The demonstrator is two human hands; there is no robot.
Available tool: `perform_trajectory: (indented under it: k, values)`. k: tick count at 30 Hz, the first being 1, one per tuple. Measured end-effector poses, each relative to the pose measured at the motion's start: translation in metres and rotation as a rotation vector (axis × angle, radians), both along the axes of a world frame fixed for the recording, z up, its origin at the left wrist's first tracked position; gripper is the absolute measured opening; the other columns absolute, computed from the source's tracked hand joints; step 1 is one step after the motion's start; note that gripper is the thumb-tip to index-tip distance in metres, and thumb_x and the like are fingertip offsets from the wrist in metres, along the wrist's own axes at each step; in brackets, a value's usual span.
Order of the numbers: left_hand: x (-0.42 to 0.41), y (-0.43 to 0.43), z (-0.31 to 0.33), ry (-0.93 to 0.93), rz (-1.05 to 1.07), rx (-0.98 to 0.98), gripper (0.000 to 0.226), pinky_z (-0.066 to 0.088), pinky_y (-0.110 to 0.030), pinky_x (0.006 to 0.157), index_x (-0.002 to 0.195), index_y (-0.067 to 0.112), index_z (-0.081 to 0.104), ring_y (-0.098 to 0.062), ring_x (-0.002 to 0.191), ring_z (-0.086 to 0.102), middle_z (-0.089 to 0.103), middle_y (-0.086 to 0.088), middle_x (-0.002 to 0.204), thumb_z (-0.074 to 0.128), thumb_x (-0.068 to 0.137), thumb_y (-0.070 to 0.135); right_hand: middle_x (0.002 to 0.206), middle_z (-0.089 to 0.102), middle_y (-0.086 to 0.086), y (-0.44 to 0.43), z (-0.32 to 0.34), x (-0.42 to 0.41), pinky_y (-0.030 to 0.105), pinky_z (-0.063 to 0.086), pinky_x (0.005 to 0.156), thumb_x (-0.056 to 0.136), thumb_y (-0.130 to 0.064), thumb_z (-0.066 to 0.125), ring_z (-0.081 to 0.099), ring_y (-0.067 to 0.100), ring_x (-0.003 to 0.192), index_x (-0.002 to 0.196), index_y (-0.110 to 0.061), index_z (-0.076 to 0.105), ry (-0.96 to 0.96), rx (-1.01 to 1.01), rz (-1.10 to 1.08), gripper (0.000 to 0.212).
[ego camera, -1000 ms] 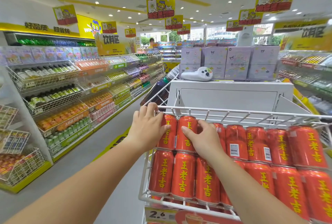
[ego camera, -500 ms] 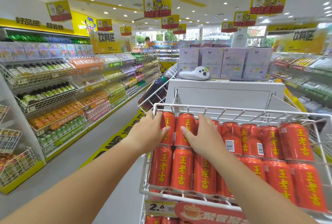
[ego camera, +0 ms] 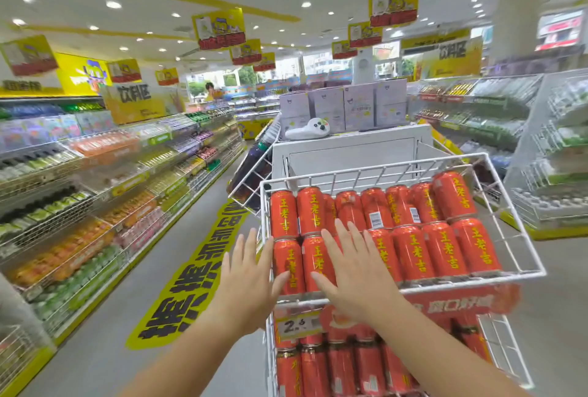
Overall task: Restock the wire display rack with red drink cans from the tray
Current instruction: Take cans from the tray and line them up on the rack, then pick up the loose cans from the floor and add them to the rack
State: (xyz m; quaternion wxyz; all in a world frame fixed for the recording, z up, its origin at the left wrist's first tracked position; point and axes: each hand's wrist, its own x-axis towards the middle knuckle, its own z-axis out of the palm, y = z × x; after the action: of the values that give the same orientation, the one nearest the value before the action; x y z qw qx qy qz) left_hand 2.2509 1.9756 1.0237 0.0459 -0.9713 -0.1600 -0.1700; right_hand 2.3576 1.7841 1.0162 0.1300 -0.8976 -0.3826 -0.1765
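Red drink cans [ego camera: 413, 253] lie in two rows in the top basket of the white wire display rack [ego camera: 509, 237]. Both hands are spread flat and empty: left hand [ego camera: 248, 282] at the rack's left edge, right hand [ego camera: 356, 272] over the near-left cans. More cans fill the tier below.

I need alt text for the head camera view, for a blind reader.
Two bare hands, left hand and right hand, hover open over red drink cans lying in rows in a white wire display rack. Blurred drink shelves line a shop aisle at left.
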Motion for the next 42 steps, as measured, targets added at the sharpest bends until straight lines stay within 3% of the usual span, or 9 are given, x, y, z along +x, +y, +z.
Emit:
perform_trajectory:
  k: [2, 6, 10, 16, 21, 26, 34, 42]
  values:
    - [-0.019, -0.001, -0.010, 0.017, -0.018, 0.043, 0.081, 0.043, -0.062, 0.103, 0.150, 0.018, 0.043, -0.042, 0.143, 0.039, 0.040, -0.018, 0.156, 0.011, 0.095, 0.069, 0.164, 0.026, 0.016, -0.005, -0.014, -0.020, 0.050, 0.010, 0.118, 0.093, -0.065, 0.033, 0.024, 0.036, 0.151, 0.155, -0.016, 0.035, -0.001, 0.004, -0.027, 0.079]
    - [-0.063, -0.005, -0.034, 0.031, -0.128, 0.109, 0.073, 0.048, -0.063, 0.099, 0.146, 0.015, 0.050, -0.042, 0.138, 0.045, 0.045, -0.020, 0.152, 0.029, 0.095, 0.063, 0.165, 0.023, 0.014, -0.015, -0.042, -0.067, 0.049, 0.005, 0.119, 0.096, -0.065, 0.029, 0.021, 0.034, 0.152, 0.157, -0.017, 0.031, 0.003, -0.023, -0.081, 0.077]
    - [-0.101, -0.014, -0.066, 0.038, -0.230, 0.087, 0.075, 0.044, -0.065, 0.103, 0.148, 0.012, 0.046, -0.045, 0.140, 0.042, 0.041, -0.023, 0.154, 0.031, 0.094, 0.062, 0.163, 0.027, 0.018, -0.031, -0.076, -0.113, 0.051, 0.011, 0.121, 0.096, -0.062, 0.027, 0.025, 0.038, 0.150, 0.156, -0.013, 0.033, 0.005, -0.051, -0.147, 0.078]
    - [-0.132, -0.042, -0.130, 0.090, -0.337, 0.044, 0.076, 0.035, -0.063, 0.109, 0.151, 0.009, 0.039, -0.045, 0.145, 0.031, 0.031, -0.024, 0.159, 0.031, 0.095, 0.059, 0.167, 0.012, 0.014, -0.071, -0.126, -0.159, 0.051, 0.009, 0.125, 0.097, -0.064, 0.017, 0.009, 0.032, 0.155, 0.159, -0.017, 0.021, 0.077, -0.133, -0.207, 0.078]
    - [-0.139, -0.077, -0.194, 0.158, -0.373, 0.024, 0.075, 0.033, -0.062, 0.112, 0.153, 0.008, 0.035, -0.042, 0.148, 0.026, 0.028, -0.023, 0.161, 0.029, 0.097, 0.059, 0.167, 0.015, 0.015, -0.109, -0.185, -0.177, 0.051, 0.010, 0.125, 0.099, -0.059, 0.030, 0.010, 0.033, 0.154, 0.158, -0.017, 0.020, 0.145, -0.168, -0.218, 0.073]
    - [-0.133, -0.118, -0.271, 0.238, -0.387, -0.013, 0.076, 0.034, -0.062, 0.111, 0.152, 0.007, 0.037, -0.044, 0.146, 0.030, 0.030, -0.024, 0.160, 0.034, 0.096, 0.058, 0.164, 0.023, 0.018, -0.152, -0.262, -0.182, 0.053, 0.017, 0.123, 0.098, -0.058, 0.030, 0.019, 0.036, 0.152, 0.156, -0.014, 0.029, 0.256, -0.223, -0.227, 0.074]
    - [-0.134, -0.169, -0.435, 0.367, -0.308, -0.122, 0.076, 0.038, -0.060, 0.110, 0.151, 0.006, 0.040, -0.043, 0.143, 0.037, 0.036, -0.023, 0.157, 0.028, 0.096, 0.058, 0.160, 0.032, 0.020, -0.202, -0.433, -0.179, 0.056, 0.027, 0.119, 0.097, -0.055, 0.035, 0.028, 0.038, 0.149, 0.153, -0.010, 0.037, 0.376, -0.318, -0.089, 0.072]
    - [-0.191, -0.141, -0.673, 0.550, -0.262, -0.178, 0.076, 0.041, -0.060, 0.107, 0.149, 0.005, 0.040, -0.044, 0.140, 0.041, 0.041, -0.025, 0.154, 0.032, 0.093, 0.055, 0.154, 0.040, 0.025, -0.201, -0.657, -0.199, 0.057, 0.034, 0.114, 0.095, -0.052, 0.033, 0.039, 0.044, 0.142, 0.146, -0.006, 0.046, 0.561, -0.417, -0.025, 0.071]
